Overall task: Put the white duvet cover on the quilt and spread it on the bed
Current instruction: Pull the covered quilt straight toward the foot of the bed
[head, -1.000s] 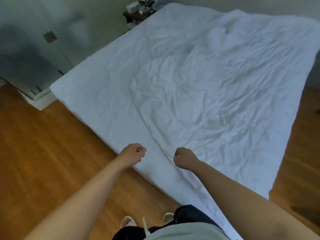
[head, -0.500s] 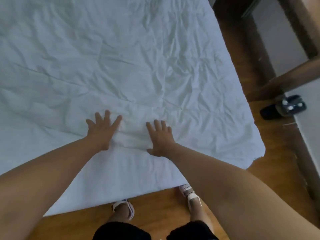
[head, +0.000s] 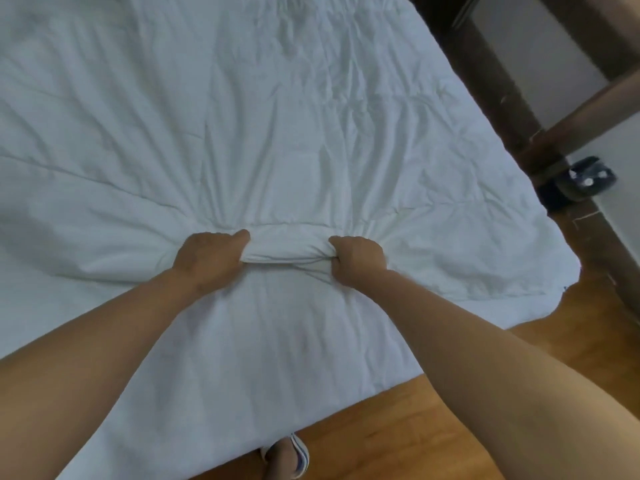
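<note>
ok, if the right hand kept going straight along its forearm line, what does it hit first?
The right hand points up the bed. It would meet only more of the white duvet cover it already grips: a bunched fold, then flat wrinkled fabric. Nothing else shows in that line.

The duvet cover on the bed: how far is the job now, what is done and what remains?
Done, it seems: the white duvet cover lies spread over most of the bed, though whether the quilt is inside cannot be told. In hand: the left hand and right hand each grip a bunch of fabric, with creases fanning out from them. Left: smoothing these wrinkles and straightening the near right corner, which hangs above the wooden floor.
</note>
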